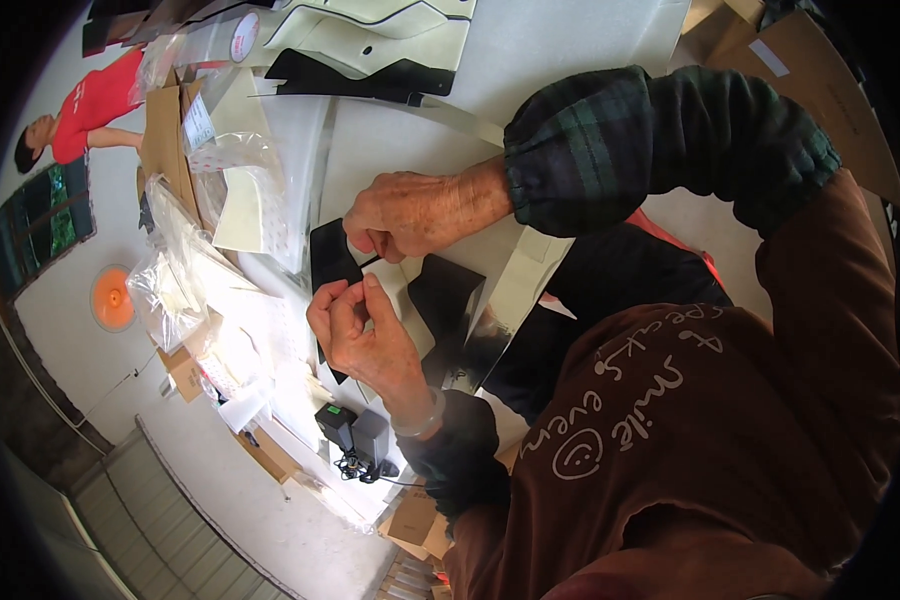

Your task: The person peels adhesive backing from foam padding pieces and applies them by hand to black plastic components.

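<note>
From my remote station I observe both hands working close together, fingertips near one another. The right hand (405, 212) is curled, knuckles up, its fingertips partly hidden; whether it has closed on anything I cannot tell. The left hand (365, 335) has its thumb and fingers bent toward the right hand's fingertips; whether something thin is pinched there I cannot confirm. The black piece (332, 255) lies beneath and just beyond the right hand's fingertips, and dark material also shows past the left hand's fingers. A dark flap (442, 300) stands between the two wrists, on the wearer's side of the fingertips. I judge the step in hand to be fine fingertip work at an edge of the black piece; the next move, in my assessment, calls for a steady pinch with both hands kept close. Noted also: a black box-shaped device (335, 425) near the left wrist, and clear plastic wrapping (160, 275) well beyond both hands.
</note>
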Motion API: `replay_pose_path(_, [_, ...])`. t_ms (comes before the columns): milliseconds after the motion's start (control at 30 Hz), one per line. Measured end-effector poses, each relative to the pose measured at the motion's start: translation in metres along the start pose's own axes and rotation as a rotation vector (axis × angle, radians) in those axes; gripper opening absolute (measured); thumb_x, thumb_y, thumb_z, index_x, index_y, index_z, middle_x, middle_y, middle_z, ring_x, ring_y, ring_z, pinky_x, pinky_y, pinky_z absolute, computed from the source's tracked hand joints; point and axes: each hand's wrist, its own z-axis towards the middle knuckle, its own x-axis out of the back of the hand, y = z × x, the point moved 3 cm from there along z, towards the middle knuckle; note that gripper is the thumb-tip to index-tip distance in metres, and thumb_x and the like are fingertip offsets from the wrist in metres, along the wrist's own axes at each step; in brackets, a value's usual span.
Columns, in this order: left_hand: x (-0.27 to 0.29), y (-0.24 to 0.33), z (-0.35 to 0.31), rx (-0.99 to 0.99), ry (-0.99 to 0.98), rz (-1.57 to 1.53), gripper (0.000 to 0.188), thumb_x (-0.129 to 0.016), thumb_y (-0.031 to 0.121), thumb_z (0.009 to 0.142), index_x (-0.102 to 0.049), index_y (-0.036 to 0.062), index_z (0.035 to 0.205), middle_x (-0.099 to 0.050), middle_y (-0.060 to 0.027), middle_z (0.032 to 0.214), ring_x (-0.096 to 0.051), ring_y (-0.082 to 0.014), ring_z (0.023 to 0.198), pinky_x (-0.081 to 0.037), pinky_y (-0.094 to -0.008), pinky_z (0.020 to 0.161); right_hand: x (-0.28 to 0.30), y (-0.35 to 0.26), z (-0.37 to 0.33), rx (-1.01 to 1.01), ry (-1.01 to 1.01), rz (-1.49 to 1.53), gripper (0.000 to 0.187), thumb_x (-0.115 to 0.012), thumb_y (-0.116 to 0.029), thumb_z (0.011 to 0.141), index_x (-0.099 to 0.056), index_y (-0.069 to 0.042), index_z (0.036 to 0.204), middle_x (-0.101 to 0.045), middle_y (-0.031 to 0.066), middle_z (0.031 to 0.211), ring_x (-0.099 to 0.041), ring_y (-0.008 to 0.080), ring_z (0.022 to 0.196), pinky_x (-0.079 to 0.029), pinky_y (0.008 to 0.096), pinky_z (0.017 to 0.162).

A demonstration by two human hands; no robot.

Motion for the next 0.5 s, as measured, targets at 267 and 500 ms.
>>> replay_pose_path(267, [-0.0032,-0.0034,-0.0009,-0.090,0.035,0.072,0.013,-0.073,0.003,0.086,-0.066,-0.0063,0.082,-0.061,-0.0145,0.101,-0.063,-0.0241,0.081,-0.054,-0.0345,0.066,-0.0012,0.0000,0.0045,-0.034,0.061,-0.064,0.014,-0.070,-0.004,0.069,-0.068,-0.003,0.083,-0.069,0.0140,0.082,-0.068,0.0324,0.082,-0.054,0.0419,0.069])
replay_pose_path(500, [-0.0073,-0.0004,-0.0028,-0.098,0.036,0.093,0.009,-0.071,0.000,0.089,-0.065,-0.0066,0.088,-0.059,-0.0142,0.103,-0.063,-0.0224,0.080,-0.055,-0.0328,0.065,-0.0015,-0.0053,-0.0006,0.127,0.061,-0.192,0.009,-0.073,-0.008,0.074,-0.068,-0.003,0.080,-0.068,0.0148,0.079,-0.067,0.0335,0.077,-0.053,0.0425,0.066])
